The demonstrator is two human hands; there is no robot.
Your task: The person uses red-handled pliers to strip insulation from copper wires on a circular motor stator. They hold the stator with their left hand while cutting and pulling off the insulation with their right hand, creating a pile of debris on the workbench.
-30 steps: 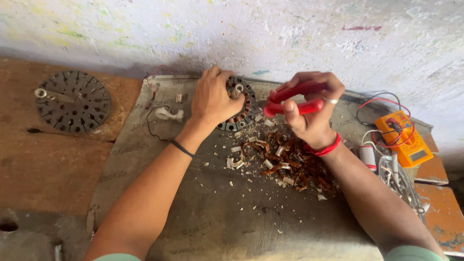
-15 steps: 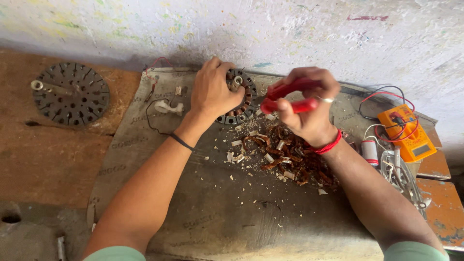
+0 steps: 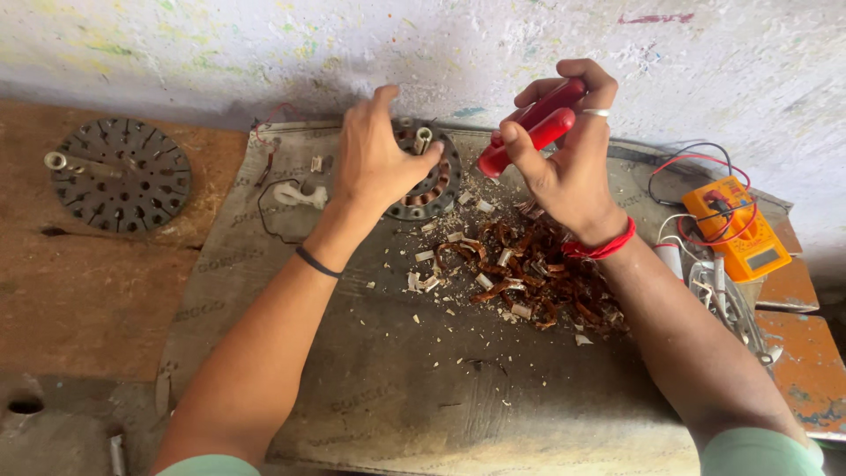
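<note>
Firmly pressed by left hand [image 3: 374,159] on grey mat [image 3: 397,388]: round stator [image 3: 429,176], kept from turning. Red-handled pliers [image 3: 533,128], squeezed in right hand [image 3: 568,167], nose aimed at windings; cut copper scraps [image 3: 529,278] beside.

A single head-worn camera looks steeply down and forward from above the person's forearms, close over a grey mat [image 3: 397,388] on the workbench, facing a paint-flecked wall [image 3: 423,44] that fills the top of the view.
</note>
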